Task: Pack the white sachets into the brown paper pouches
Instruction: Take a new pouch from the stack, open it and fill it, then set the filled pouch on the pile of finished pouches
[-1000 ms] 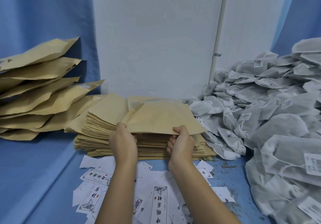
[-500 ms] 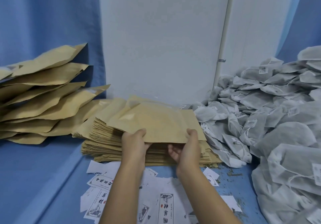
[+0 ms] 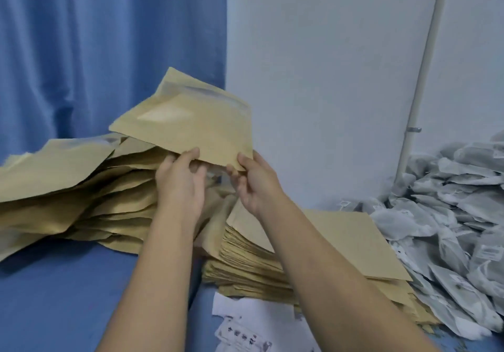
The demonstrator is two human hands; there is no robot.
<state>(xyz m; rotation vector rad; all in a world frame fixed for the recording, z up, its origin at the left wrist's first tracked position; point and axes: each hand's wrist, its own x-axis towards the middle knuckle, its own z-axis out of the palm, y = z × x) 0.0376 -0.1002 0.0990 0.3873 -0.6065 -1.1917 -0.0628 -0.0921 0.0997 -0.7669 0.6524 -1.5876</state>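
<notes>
Both bare forearms reach up and forward from the bottom edge, close together, the right one coming in at more of a slant. The left hand [image 3: 181,185] is held high with its back to the camera, fingertips pinching the lower edge of a brown pouch [image 3: 191,125]. The right hand [image 3: 257,185] pinches the same edge near its right corner, fingers curled beneath

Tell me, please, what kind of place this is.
Probably a small hand-packing workspace: a stack of flat brown pouches, a big heap of white sachets on the right, and loose printed labels in front. The left hand and right hand hold one pouch.
</notes>
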